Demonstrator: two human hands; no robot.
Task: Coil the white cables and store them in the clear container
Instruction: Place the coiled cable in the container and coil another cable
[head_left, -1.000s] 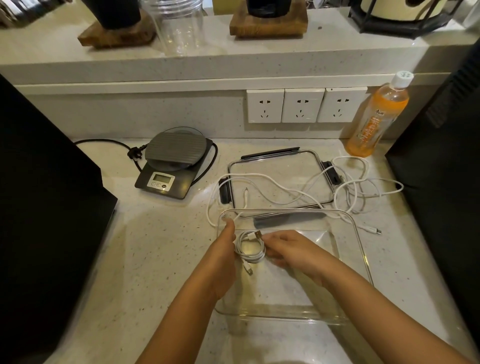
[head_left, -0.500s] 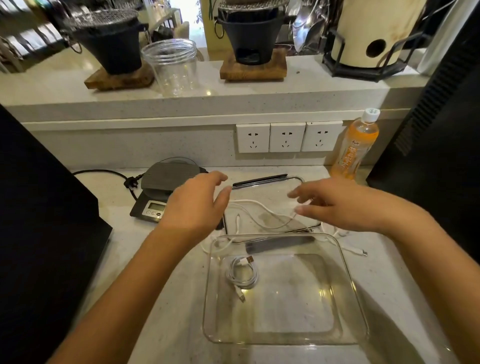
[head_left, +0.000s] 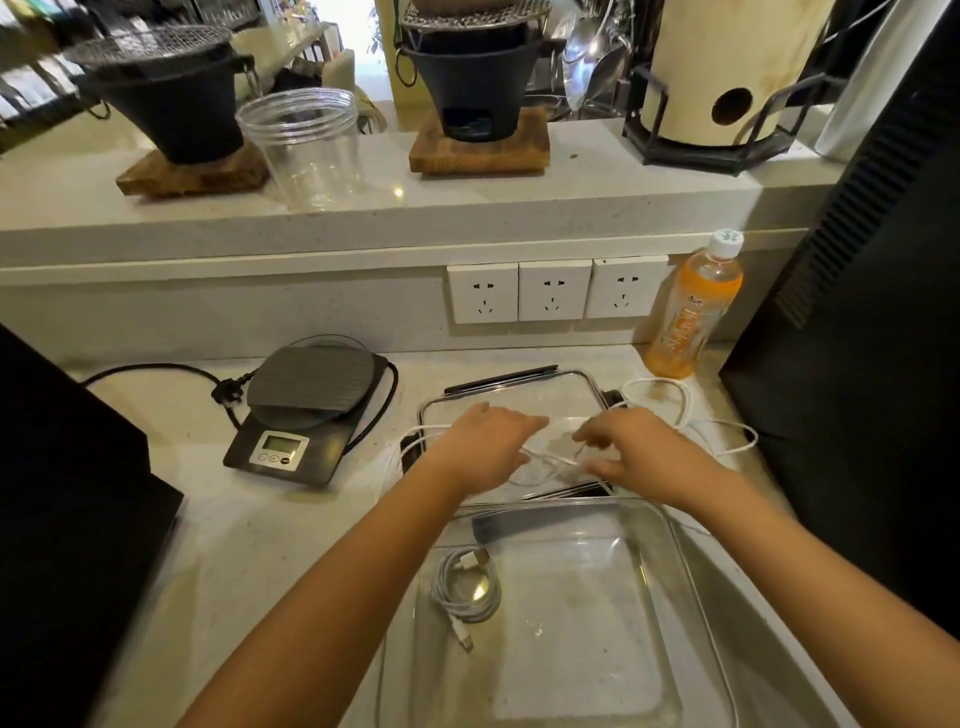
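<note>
White cables (head_left: 675, 410), orange bottle (head_left: 693, 312), seemingly grey scale (head_left: 306, 410).

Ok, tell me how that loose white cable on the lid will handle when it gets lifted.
Likely floppy: the loose white cable sprawls in slack loops over the lid and counter. It probably weighs little, being thin. Its loops may snag or drag along, since they overlap near the left hand and right hand.
</note>
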